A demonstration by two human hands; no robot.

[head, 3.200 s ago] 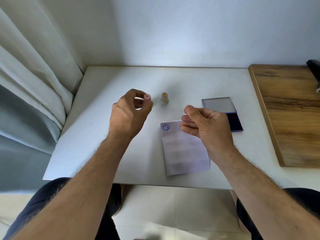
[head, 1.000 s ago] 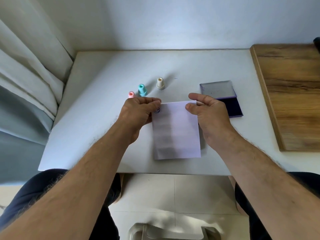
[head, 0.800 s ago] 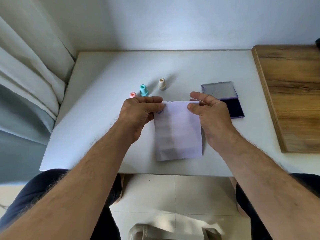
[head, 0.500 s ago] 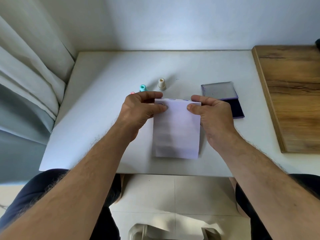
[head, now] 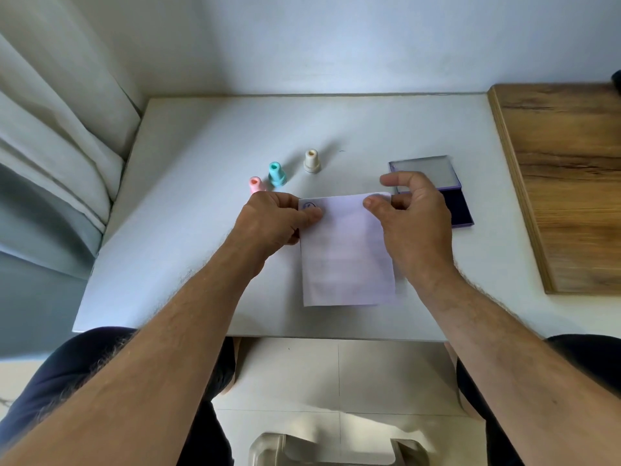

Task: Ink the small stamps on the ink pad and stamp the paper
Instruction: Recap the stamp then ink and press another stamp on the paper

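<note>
Nearby, pink stamp [head: 255, 185], teal stamp [head: 277, 173], cream stamp [head: 311, 161] flank open ink pad [head: 437, 188].

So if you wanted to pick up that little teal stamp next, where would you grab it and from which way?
Probably by its narrow neck, coming straight down from above. The teal stamp stands upright on its wider base, slim handle pointing up, so thumb and finger can pinch the handle. The pink stamp stands close on its left and the left hand sits just in front, so a sideways approach looks cramped.
</note>
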